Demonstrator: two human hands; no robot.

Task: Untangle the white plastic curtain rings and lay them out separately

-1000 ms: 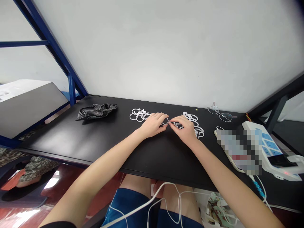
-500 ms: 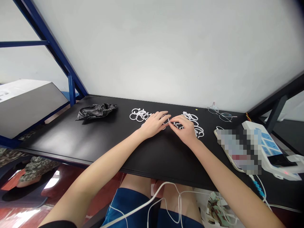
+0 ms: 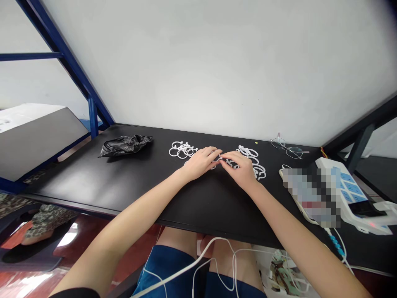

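Between my two hands is a white plastic curtain ring (image 3: 214, 167), mostly covered by the fingers. My left hand (image 3: 202, 162) is closed on its left side, the fingers bent over it. The thumb and forefinger of my right hand (image 3: 240, 166) pinch the ring's end at a small pale part too tiny to make out. Left of my hands lies a loose pile of white open rings (image 3: 182, 150) with ball ends. More white rings (image 3: 252, 153) lie beyond and right of my right hand, with small greyish pieces partly hidden under it.
A crumpled black plastic bag (image 3: 125, 145) lies on the black table (image 3: 133, 186) at left. Glasses (image 3: 287, 148), a blurred-out phone (image 3: 305, 198) and a white power strip (image 3: 350, 190) are at right. White cables (image 3: 214, 240) hang across my lap. A pale wall rises behind.
My left fingers have closed in slightly toward my right fingertips, covering more of the ring. Both piles and the other things stay where they were.
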